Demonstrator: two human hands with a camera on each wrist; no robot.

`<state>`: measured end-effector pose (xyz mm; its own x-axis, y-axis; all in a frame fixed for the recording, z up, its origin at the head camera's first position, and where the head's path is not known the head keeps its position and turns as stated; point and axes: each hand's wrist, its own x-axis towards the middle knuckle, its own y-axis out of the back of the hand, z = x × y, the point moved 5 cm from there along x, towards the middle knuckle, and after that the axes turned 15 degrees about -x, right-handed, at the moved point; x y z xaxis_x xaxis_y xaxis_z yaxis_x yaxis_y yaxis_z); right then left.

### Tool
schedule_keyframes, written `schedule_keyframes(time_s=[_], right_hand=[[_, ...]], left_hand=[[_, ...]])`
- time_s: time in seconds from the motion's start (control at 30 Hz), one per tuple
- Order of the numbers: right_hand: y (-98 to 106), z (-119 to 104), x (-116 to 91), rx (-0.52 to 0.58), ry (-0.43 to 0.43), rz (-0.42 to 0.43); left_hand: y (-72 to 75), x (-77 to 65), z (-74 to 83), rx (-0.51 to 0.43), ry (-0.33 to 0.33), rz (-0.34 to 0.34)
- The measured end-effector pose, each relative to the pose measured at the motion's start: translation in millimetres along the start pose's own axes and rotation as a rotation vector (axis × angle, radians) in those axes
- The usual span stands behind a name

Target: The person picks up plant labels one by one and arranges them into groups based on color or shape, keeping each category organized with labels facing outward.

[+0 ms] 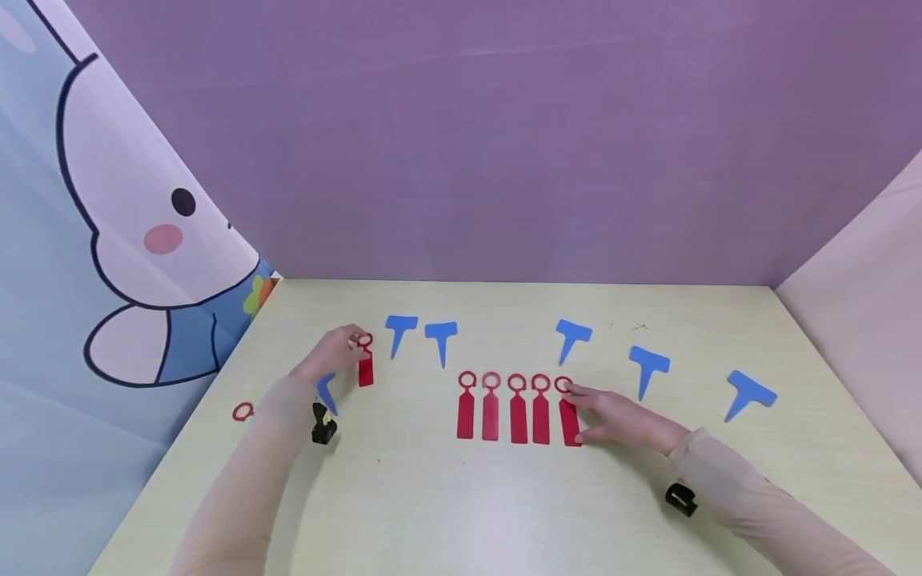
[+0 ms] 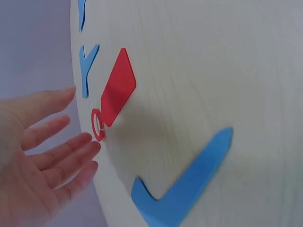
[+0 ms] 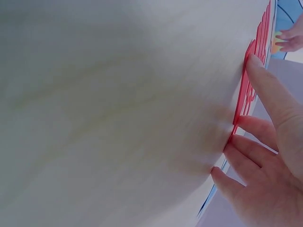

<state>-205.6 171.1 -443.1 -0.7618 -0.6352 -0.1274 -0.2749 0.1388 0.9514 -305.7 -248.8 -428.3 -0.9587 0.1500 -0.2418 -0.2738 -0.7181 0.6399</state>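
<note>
My left hand [image 1: 335,353] hovers at the ring end of a red ring-topped tag [image 1: 366,372] on the left of the table. In the left wrist view its fingers are spread, with the tag [image 2: 118,90] lying beyond them. My right hand [image 1: 625,419] touches the rightmost red tag [image 1: 570,422] of a row, thumb at its lower edge and fingers by its ring. The right wrist view shows the thumb and fingers fairly straight along the edge of that tag [image 3: 242,97]. Several similar red tags [image 1: 519,420] lie side by side to its left.
Blue T-shaped pieces lie scattered: two [image 1: 442,332] behind the row's left, others [image 1: 651,364] behind and right of my right hand, and one [image 1: 326,392] beside my left wrist. Another red ring [image 1: 242,411] shows left of my left sleeve. A purple backdrop [image 1: 504,144] rises behind the table.
</note>
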Motion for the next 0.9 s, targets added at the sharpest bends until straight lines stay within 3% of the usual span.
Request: schedule_keyframes(time_s=[0.2, 0.5, 0.73, 0.9], right_hand=[[0.5, -0.2, -0.2, -0.006, 0.009, 0.009], [1.2, -0.4, -0.6, -0.021, 0.028, 0.023], [2.0, -0.7, -0.2, -0.029, 0.031, 0.027], [1.6, -0.5, 0.3, -0.028, 0.027, 0.016]], left_hand=[[1.4, 8.6, -6.5, -0.025, 0.078, 0.01], [2.8, 16.3, -12.6, -0.036, 0.14, 0.003], [4.8, 22.8, -19.9, -0.035, 0.111, -0.007], [4.5, 24.9, -25.4, -0.053, 0.139, -0.025]])
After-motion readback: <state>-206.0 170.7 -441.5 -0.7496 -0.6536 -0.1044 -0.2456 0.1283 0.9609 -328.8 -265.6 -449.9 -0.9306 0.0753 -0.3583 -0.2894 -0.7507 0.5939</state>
